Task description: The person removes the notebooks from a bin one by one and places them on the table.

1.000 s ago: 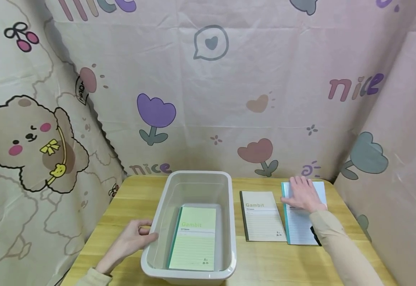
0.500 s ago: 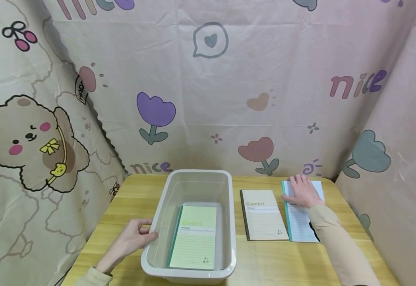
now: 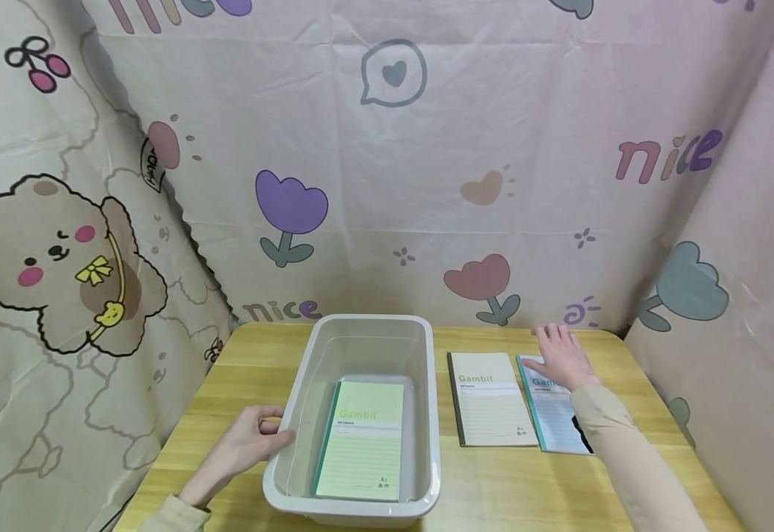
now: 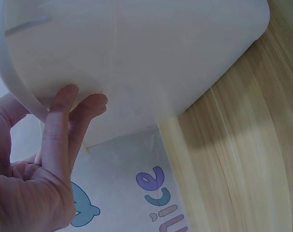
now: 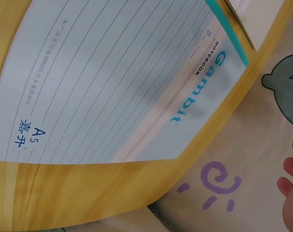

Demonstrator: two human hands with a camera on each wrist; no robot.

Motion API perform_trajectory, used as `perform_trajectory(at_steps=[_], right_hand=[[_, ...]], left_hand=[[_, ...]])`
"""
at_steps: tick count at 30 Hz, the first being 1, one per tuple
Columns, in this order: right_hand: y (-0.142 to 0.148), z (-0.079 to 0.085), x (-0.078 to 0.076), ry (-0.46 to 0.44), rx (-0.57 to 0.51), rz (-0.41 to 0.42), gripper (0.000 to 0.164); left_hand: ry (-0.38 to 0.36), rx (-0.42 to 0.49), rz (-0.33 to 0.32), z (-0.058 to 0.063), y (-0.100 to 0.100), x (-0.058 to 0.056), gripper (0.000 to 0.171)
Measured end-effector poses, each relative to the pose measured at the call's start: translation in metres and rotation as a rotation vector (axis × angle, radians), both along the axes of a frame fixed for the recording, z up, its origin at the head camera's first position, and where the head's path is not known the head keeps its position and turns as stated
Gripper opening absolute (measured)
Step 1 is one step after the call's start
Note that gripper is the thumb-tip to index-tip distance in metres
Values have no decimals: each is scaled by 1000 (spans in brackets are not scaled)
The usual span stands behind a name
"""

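Note:
My left hand [image 3: 245,442] holds the left rim of a pale grey plastic bin [image 3: 435,414], fingers against the outer wall in the left wrist view and thumb over the rim. A green Gambit notebook [image 3: 360,451] lies inside the bin. On the right, my right hand [image 3: 562,360] is over the far end of a light-blue Gambit notebook [image 3: 551,421], fingers extended and apart. In the right wrist view its fingertips [image 5: 292,167] are beyond the notebook's far edge. A cream Gambit notebook [image 3: 493,403] with a dark spine lies just left of the blue one.
Everything stands on a light wooden table [image 3: 480,488]. A patterned curtain [image 3: 387,185] hangs behind the table's far edge and along both sides.
The blue notebook's far end has shifted left and nearer, close to the cream notebook. My right hand has come off its cover, fingers spread. My left hand and the bin have stayed put.

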State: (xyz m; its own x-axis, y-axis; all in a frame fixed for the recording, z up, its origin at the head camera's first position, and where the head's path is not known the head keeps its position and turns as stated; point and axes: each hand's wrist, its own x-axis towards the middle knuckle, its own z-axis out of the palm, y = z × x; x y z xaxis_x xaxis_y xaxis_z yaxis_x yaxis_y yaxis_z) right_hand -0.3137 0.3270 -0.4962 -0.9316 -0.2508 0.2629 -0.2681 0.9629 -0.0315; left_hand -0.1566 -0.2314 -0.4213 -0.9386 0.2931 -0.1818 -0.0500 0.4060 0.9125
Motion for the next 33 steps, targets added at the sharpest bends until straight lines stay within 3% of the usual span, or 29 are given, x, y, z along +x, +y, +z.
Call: perform_trajectory(at_steps=[9, 18, 33], right_hand=[[-8, 3, 9, -29, -52, -54, 63], [-37, 30, 20, -71, -149, -110, 60], [-92, 76, 34, -56, -156, -38, 64]], left_hand=[[17, 1, -22, 1, -1, 0, 50], [19, 20, -39, 3, 1, 1, 50], [19, -4, -27, 3, 1, 2, 49]])
